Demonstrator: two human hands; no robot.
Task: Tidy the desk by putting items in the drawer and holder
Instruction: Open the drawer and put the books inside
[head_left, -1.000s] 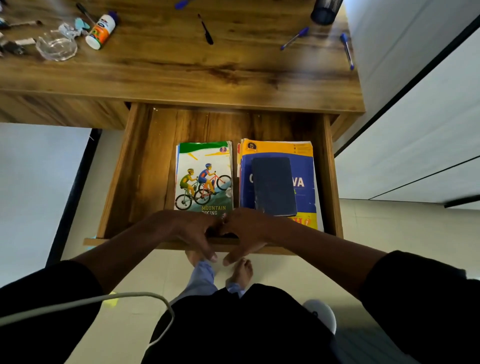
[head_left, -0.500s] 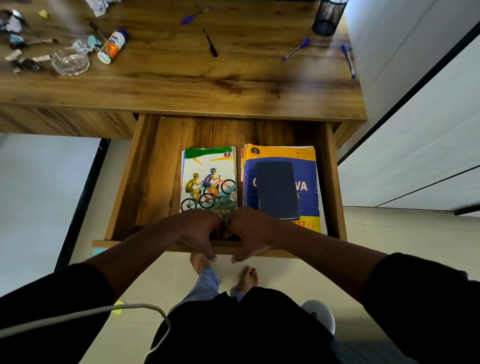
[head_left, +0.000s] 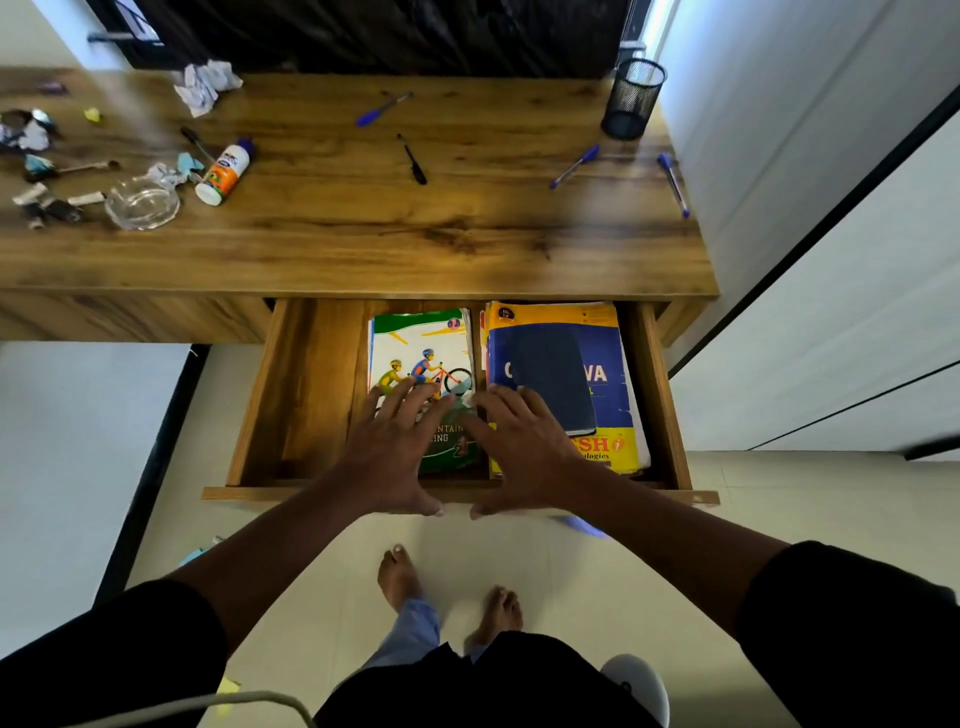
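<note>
The wooden drawer (head_left: 301, 395) stood pulled out at centre frame. Inside lay a cycling-cover book (head_left: 421, 353) and, to its right, a yellow-and-blue book (head_left: 613, 364) with a dark blue notebook (head_left: 556, 379) on top. The left hand (head_left: 395, 452) and right hand (head_left: 524, 447) hovered over the drawer's front, fingers spread and straight, grasping nothing. A black mesh holder (head_left: 632, 98) stood at upper right of the desk (head_left: 332, 228), with blue pens (head_left: 574, 166) loose nearby.
</note>
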